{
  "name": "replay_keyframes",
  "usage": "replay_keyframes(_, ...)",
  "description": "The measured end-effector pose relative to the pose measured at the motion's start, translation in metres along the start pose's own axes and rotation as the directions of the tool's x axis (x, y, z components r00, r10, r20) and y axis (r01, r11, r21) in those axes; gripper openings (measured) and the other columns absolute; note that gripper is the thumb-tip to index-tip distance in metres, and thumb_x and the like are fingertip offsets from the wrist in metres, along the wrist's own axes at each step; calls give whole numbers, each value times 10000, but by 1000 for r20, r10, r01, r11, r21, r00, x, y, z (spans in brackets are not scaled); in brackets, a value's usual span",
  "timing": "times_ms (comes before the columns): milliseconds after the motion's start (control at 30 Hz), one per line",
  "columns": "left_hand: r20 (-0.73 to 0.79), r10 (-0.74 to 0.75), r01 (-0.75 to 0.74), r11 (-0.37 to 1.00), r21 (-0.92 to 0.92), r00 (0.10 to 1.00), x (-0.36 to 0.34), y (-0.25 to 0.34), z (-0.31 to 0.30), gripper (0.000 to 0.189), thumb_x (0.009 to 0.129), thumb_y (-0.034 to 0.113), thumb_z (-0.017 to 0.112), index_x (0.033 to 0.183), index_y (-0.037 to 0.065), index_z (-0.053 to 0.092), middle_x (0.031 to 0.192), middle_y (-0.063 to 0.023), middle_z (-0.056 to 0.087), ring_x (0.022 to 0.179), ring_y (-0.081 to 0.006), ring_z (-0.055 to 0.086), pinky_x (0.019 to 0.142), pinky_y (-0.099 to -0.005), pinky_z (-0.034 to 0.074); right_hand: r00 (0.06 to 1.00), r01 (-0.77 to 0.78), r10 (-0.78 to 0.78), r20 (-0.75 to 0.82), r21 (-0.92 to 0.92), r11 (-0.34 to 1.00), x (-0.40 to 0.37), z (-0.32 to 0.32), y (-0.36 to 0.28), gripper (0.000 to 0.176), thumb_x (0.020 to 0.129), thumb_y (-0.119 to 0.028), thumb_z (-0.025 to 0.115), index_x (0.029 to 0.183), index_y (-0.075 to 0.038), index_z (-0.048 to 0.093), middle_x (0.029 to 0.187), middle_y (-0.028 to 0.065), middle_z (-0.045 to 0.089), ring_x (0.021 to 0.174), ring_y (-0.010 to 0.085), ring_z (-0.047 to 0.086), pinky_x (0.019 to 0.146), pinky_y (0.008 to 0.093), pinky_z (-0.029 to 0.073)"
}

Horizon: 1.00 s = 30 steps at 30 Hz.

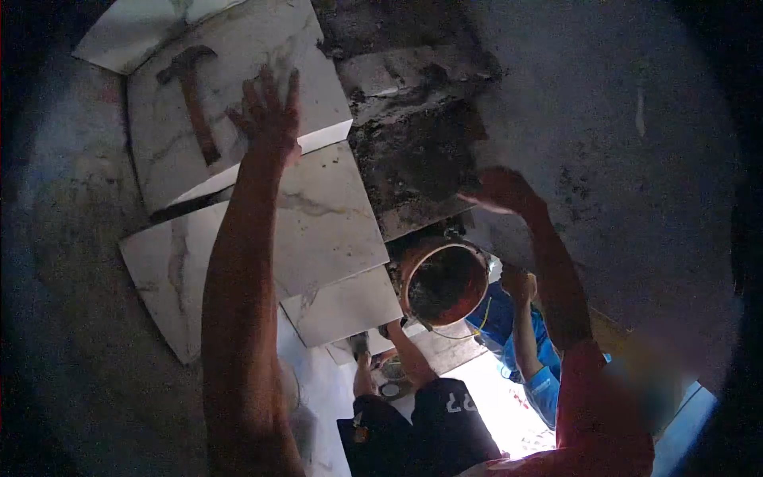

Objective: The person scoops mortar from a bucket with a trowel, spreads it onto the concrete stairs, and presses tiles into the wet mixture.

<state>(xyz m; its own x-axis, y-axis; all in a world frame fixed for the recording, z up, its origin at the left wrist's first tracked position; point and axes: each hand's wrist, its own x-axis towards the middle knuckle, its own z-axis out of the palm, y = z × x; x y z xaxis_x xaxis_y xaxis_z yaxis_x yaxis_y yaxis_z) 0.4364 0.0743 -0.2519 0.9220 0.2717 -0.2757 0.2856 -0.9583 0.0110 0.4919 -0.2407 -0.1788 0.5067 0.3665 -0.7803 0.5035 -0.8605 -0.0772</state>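
Note:
My left hand (272, 119), fingers spread, rests on or just over a white marble-look tile (314, 87) on the upper step. Close to its left, a hammer (197, 107) with a wooden handle lies on the same tile. On the other side, my right hand (507, 191) is at the edge of a step covered in dark wet mortar (413, 159), near the grey wall. Its fingers are stretched out and partly in shadow, with nothing visible in them. Below that hand stands a reddish bucket (403, 278) with dark mortar inside.
More marble-look tiles (338, 215) cover the lower steps, one with a free edge (346, 306). A plastered wall (588, 159) rises on the right. Beyond the bucket is another person in blue (543, 389), one arm raised. My legs in dark shorts (445, 421) are at the bottom.

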Motion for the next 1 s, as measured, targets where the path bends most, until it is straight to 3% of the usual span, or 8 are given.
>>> replay_keyframes(333, 42, -36, 32, 994, 105, 998, -7, 6, -16, 1073, 556, 252, 749, 1327, 240, 2, 1367, -188, 38, 1224, -419, 107, 894, -645, 153, 806, 115, 251, -536, 558, 822, 1, 135, -21, 393, 795, -380, 484, 1037, -72, 496, 867, 217, 547, 862, 345, 527, 756, 433, 416)
replay_keyframes(400, -560, 346, -351, 931, 103, 753, 35, -36, 54, 916, 649, 275, 671, 1329, 239, 58, 1366, -173, 97, 1206, -417, 173, 884, -624, 207, 961, -215, 248, -121, 234, 948, -48, 113, -36, 387, 792, -362, 492, 1092, -120, 466, 833, 199, 555, 833, 339, 544, 744, 426, 424)
replay_keyframes(467, -250, 55, 5, 972, 235, 967, 23, -28, 48, 758, 725, 280, 579, 1327, 252, 119, 1362, -153, 148, 1192, -412, 222, 876, -607, 238, 311, -107, -89, -946, -127, 986, -70, 195, -20, 342, 792, -337, 489, 1072, -140, 481, 751, 165, 569, 724, 326, 572, 656, 428, 452)
replay_keyframes(533, -150, 19, 16, 973, 231, 989, 13, -12, 17, 739, 735, 292, 566, 1326, 265, 122, 1365, -141, 147, 1196, -404, 221, 881, -601, 238, 757, -442, 637, -143, 606, 662, -109, 294, -4, 263, 797, -306, 479, 995, -140, 525, 713, 150, 573, 666, 311, 580, 577, 421, 461)
replay_keyframes(800, -103, 36, -22, 991, 128, 994, 12, -31, 24, 922, 663, 299, 649, 1332, 274, 15, 1387, -120, 47, 1247, -376, 99, 918, -585, 202, 817, -540, 576, 3, 355, 763, -55, 397, 38, 367, 821, -305, 452, 1097, -65, 482, 1043, 97, 538, 1022, 211, 476, 801, 302, 423)
replay_keyframes(867, -16, 193, -190, 974, 120, 981, 0, -44, 32, 1002, 610, 224, 696, 1337, 225, 6, 1387, -126, 19, 1246, -393, 63, 919, -596, 186, 603, -233, 780, 169, 972, -31, -36, 392, 24, 165, 734, -197, 502, 824, -85, 583, 857, 133, 574, 803, 242, 550, 659, 374, 452)
replay_keyframes(933, -259, 471, -464, 881, 90, 844, -3, -32, 16, 1054, 574, 168, 719, 1338, 197, -6, 1380, -151, 23, 1237, -419, 50, 931, -577, 195, 860, -505, 402, 316, 403, 763, -42, 308, 0, 283, 792, -203, 482, 1046, -91, 532, 981, 83, 562, 928, 215, 505, 794, 309, 414)
replay_keyframes(1000, -57, 309, -310, 951, -5, 949, 6, -52, 38, 1054, 574, 164, 716, 1336, 174, -12, 1377, -162, 27, 1239, -414, 56, 954, -552, 171, 877, -479, 425, 223, 453, 752, -62, 339, 0, 261, 777, -228, 489, 991, -91, 544, 921, 92, 567, 877, 231, 521, 752, 332, 423)
